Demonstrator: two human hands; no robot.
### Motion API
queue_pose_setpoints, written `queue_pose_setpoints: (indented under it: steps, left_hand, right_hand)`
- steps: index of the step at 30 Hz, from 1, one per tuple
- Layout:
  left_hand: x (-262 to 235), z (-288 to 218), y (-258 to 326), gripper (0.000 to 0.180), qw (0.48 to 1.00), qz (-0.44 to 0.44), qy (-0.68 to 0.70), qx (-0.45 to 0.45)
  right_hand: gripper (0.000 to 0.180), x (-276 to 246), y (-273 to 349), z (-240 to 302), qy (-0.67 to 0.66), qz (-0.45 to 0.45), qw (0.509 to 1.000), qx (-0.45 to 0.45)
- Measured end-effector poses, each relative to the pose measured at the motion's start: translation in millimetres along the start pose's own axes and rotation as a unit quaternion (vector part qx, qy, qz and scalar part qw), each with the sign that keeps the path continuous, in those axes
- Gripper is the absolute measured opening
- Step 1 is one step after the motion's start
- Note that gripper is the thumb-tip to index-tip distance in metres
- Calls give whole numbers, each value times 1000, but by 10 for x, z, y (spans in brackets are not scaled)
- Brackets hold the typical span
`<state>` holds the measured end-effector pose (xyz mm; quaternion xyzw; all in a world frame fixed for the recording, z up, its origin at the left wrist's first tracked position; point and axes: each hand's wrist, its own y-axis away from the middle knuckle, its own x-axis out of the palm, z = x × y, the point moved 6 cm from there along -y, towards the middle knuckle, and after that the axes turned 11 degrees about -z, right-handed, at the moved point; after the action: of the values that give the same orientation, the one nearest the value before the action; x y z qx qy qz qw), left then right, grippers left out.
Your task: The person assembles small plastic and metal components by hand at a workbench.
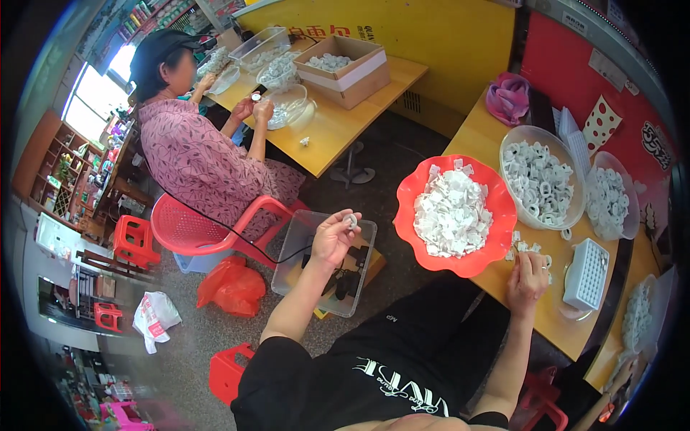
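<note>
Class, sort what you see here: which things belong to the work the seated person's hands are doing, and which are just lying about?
Belongs to the work:
left hand pinching a small white part
right hand on loose parts
red bowl of white pieces
clear bowl of rings
white grid tray

Lying about:
pink cloth
orange bag
red stool

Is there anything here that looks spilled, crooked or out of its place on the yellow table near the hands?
A few small white parts lie loose on the yellow table, outside the red bowl, just by the right hand. The left hand holds one small part over the floor. Nothing looks damaged or tipped over.
</note>
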<state>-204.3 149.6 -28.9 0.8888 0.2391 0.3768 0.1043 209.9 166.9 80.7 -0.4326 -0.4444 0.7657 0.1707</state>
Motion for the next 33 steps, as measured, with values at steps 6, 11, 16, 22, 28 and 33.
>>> queue_pose_setpoints:
  steps: [6, 11, 16, 22, 28, 33]
  left_hand:
    - [103, -84, -104, 19, 1000, 5, -6, 2]
    - [114, -118, -185, 19, 1000, 5, -6, 4]
    - [238, -83, -230, 19, 1000, 15, -9, -14]
    - [352, 89, -237, 18, 996, -2, -65, -58]
    - [494, -115, -376, 21, 991, -5, -128, -31]
    - [826, -344, -458, 19, 986, 46, -162, -4]
  right_hand:
    - [16, -25, -21, 21, 1, 7, 1000, 1]
    - [14, -2, -24, 26, -4, 8, 1000, -1]
    - [15, -31, -54, 32, -7, 10, 1000, 2]
    - [18, -33, -27, 33, -7, 13, 1000, -2]
    - [19, -45, 2, 22, -10, 21, 1000, 5]
    - [19, -34, -39, -19, 6, 7, 1000, 9]
